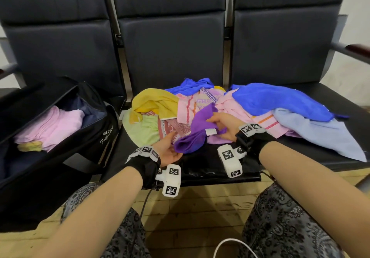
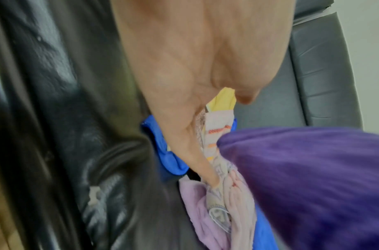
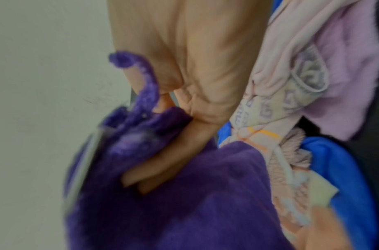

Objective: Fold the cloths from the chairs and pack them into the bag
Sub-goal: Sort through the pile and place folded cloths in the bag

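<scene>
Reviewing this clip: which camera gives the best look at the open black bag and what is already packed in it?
The head view. It shows the black bag open on the left seat with folded pink cloths inside. The left wrist view catches only blurred black material at its left edge, possibly the bag. The right wrist view shows none of it.

Head view evenly lit, soft daylight, faint shadows under chairs (image 1: 172,43), edges bowed by wide lens. Both wrist views blurred by motion, purple cloth (image 3: 184,203) smeared, close skin out of focus.
</scene>
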Demonstrator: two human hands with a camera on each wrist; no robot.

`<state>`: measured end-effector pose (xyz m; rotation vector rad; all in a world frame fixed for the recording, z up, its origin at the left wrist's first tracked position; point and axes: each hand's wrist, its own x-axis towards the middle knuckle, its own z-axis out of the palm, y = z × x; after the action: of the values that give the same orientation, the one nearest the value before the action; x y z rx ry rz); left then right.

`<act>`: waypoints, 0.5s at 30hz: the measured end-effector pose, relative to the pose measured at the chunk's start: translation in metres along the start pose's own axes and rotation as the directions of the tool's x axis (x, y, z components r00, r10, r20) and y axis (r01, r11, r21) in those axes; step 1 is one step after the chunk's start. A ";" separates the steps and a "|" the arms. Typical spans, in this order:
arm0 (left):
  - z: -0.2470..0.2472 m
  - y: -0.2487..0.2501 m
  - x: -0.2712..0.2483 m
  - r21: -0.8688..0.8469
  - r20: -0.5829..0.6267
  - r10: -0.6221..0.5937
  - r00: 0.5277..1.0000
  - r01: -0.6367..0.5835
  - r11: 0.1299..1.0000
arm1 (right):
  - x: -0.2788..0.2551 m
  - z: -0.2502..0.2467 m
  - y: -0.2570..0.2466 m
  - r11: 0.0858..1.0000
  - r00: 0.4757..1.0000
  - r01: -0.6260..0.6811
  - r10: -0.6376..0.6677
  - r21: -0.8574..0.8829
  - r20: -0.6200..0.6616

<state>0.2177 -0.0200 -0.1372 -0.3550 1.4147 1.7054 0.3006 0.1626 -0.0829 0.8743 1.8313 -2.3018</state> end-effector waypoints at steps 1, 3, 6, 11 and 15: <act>0.003 -0.002 0.000 -0.061 0.029 0.007 1.000 -0.005 0.998 | -0.002 -0.001 -0.008 0.999 0.999 0.032 -0.033 0.031 0.028; 0.012 -0.003 -0.006 -0.136 0.145 0.009 0.989 0.011 0.991 | -0.013 0.001 -0.023 0.993 0.996 0.066 -0.072 0.095 0.053; 0.026 -0.001 -0.018 -0.205 0.310 0.121 0.943 -0.058 0.977 | -0.023 0.006 -0.037 0.990 0.988 0.075 -0.091 0.123 0.124; 0.038 0.013 -0.029 -0.249 0.206 0.292 0.934 -0.238 0.939 | -0.030 -0.003 -0.039 0.998 0.997 0.044 -0.046 0.034 0.058; 0.028 0.024 -0.024 -0.158 0.131 0.303 0.944 -0.282 0.946 | -0.029 -0.011 -0.037 0.999 0.998 0.050 -0.049 -0.008 0.036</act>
<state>0.2219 -0.0048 -0.0967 -0.0848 1.2877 2.0321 0.3142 0.1753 -0.0387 0.7900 1.8677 -2.3208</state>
